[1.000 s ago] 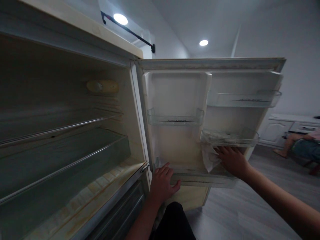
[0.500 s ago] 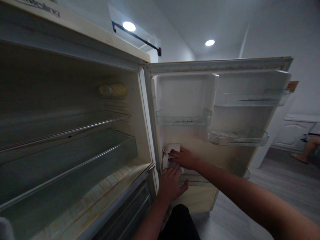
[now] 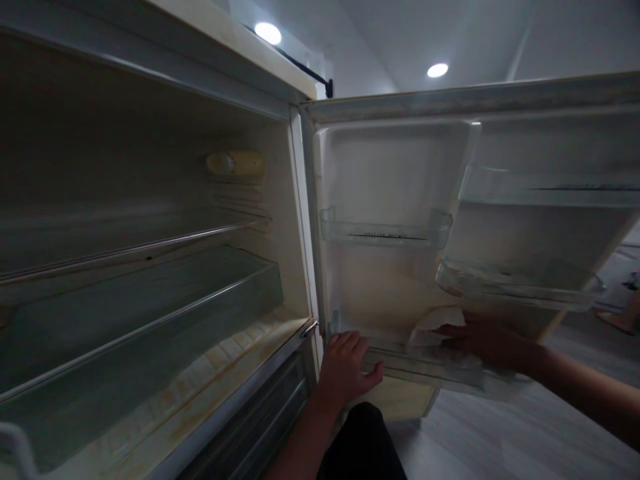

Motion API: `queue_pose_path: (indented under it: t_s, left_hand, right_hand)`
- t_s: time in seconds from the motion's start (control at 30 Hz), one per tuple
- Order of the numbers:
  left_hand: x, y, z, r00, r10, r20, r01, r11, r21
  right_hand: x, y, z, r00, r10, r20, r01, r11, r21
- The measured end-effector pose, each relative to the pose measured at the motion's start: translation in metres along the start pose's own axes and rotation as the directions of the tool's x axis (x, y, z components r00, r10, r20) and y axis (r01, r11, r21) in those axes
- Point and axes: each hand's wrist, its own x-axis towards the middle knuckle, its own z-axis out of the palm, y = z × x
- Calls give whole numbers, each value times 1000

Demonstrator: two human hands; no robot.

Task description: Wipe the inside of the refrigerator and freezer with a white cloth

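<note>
A white cloth (image 3: 434,325) is in my right hand (image 3: 487,341), whose fingers press it against the inside of the fridge door, just above the bottom door shelf (image 3: 420,368). My left hand (image 3: 346,365) holds the hinge-side end of that clear shelf; its fingers bend over the rim and the thumb sticks out to the right. The open fridge door (image 3: 385,280) has yellowish stains on its lower inner wall. Part of the cloth is hidden behind my right fingers.
Left of the door stands the open fridge compartment, with a glass shelf (image 3: 135,250), a clear drawer (image 3: 150,347) and a stained floor (image 3: 200,383). Higher on the door are more clear shelves (image 3: 387,232). A black-clad knee (image 3: 364,443) is below. Another person's foot (image 3: 617,320) shows far right.
My right hand has slid the cloth rightward along the door, away from the hinge side and from my left hand. The left hand stays at the shelf's end. The view has shifted closer to the door.
</note>
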Motion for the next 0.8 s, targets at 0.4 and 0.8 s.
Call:
queue_pose_path:
  t_s: [0.4, 0.8]
  left_hand:
    - [1, 7, 11, 999, -51, 11, 51, 999, -1]
    - [-19, -6, -9, 999, 48, -2, -48, 992, -117]
  right_hand:
    - [56, -8, 2, 995, 55, 85, -67, 988, 137]
    - [215, -56, -13, 981, -191, 26, 175, 937, 303]
